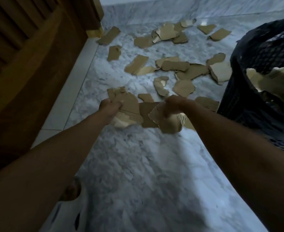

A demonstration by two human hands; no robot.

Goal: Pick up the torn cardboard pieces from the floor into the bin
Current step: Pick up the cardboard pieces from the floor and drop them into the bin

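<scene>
Left hand [110, 104] grips torn brown cardboard pieces [129, 111]; right hand [172, 106] apparently clutches more; both arms outstretched, dark mesh bin [263, 52] right.

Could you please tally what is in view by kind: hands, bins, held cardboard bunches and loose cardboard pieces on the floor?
Hands: 2, the left hand and the right hand
Bins: 1, the dark mesh bin
Held cardboard bunches: 2, one gripped in each hand
Loose cardboard pieces on the floor: about 20; overlaps prevent an exact count
Total: about 25
</scene>
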